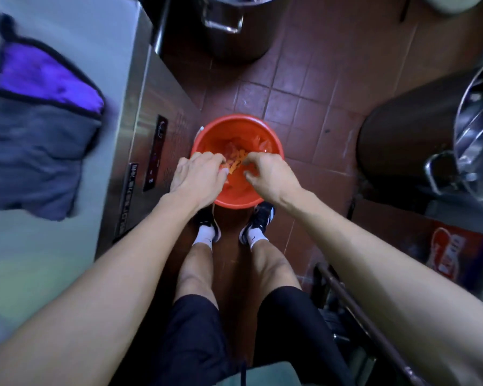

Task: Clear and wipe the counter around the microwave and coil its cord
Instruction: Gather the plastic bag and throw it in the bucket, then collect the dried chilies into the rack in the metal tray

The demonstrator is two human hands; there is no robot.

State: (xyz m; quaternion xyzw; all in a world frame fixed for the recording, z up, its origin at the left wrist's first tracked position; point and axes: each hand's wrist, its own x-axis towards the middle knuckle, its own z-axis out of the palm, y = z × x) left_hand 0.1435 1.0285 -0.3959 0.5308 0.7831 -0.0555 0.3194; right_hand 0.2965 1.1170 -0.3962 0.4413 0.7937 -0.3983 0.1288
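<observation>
At nine o'clock from my viewpoint I find a folded cloth [39,129] lying on the pale top of a steel appliance [140,140]. The cloth's long axis runs from eleven o'clock to five o'clock; its far end is purple, its near end grey, with dark piping along the edges. It is blurred, so I cannot read its texture. It lies well apart from both hands, at their nine o'clock, and neither touches it.

At centre, a red bucket [262,129] stands on the brown tiled floor [304,79], just beyond my shoes [258,221]. Something orange [234,161] sits inside it between the hands; it is too crumpled and small for me to identify.

My left hand [198,178] is over the bucket's eight o'clock rim, fingers curled down and pinching the orange material. My right hand [271,175] is over the four o'clock rim, fingers likewise curled and pinching at the same material. The two hands are near one another, knuckles up.

At twelve o'clock a large steel stockpot [229,29] stands on the floor. At three o'clock I note a dark round bin [407,132] and, just beside it, a stack of steel pots [477,151]. At four o'clock a printed carton [449,252] lies near a metal rail [354,307].
</observation>
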